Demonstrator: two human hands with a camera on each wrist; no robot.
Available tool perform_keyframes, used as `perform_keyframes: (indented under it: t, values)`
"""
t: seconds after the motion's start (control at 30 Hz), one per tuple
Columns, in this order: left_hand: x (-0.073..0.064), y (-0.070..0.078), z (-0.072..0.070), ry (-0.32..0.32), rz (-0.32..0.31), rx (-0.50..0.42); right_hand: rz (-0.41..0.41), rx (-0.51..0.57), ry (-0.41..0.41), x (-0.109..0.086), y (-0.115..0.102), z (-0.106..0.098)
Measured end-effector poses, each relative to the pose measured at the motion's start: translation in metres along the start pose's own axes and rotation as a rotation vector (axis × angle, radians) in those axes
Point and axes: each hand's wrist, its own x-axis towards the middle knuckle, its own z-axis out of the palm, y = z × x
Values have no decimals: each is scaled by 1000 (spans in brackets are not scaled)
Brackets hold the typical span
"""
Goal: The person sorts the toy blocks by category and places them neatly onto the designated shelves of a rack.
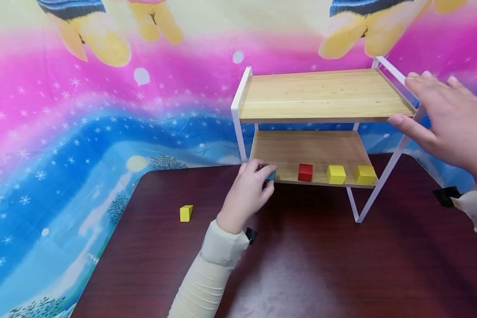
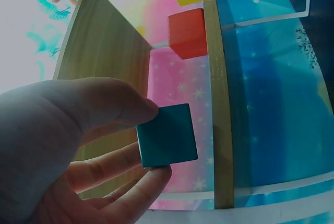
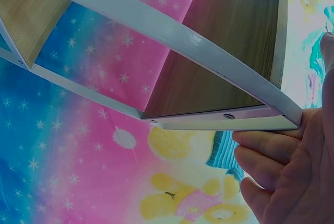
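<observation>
Between thumb and fingers, my left hand (image 1: 246,191) pinches a teal cube (image 2: 168,135) at the front left of the lower shelf board (image 1: 310,143). In the head view the fingers hide most of that cube. To its right along the board's front edge stand a red cube (image 1: 305,172) and two yellow cubes (image 1: 336,175). My right hand (image 1: 457,119), fingers extended, is at the upper right corner of the two-tier shelf (image 1: 326,95). The right wrist view shows its fingers against the white frame (image 3: 229,122).
A yellow block (image 1: 186,213) with a slanted side lies on the dark red-brown table (image 1: 151,265), left of my left hand. White metal legs (image 1: 385,176) carry the shelf. Behind everything hangs a colourful snowflake-patterned cloth (image 1: 143,106).
</observation>
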Motion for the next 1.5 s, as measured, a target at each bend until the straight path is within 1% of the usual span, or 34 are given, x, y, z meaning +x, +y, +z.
perform_keyframes:
  t: [0.17,0.43,0.6,0.73,0.83,1.0,1.2,1.33,1.5]
  values:
    - [3,2,3,7,7,24,5,0,-4,-1,-1,-1]
    - [8,5,7,35,4,17,13,-2,-10,-1,-1,0]
    - [12,6,11,55,2,42,17,-6,-12,-1,-1,0]
    - [14,8,14,68,-13,67,15,-7,-9,-2,0,-1]
    - [14,10,16,66,-33,91,11,-8,-9,-2,0,-1]
    - [14,13,18,44,-64,133,2,-9,-10,-1,0,-1]
    - [15,13,22,21,-72,152,9,-10,-16,-4,0,-4]
    - [14,12,24,23,-86,165,12,-6,-29,-3,-2,-5]
    - [15,10,25,33,-73,170,17,-6,-33,-2,-3,-5]
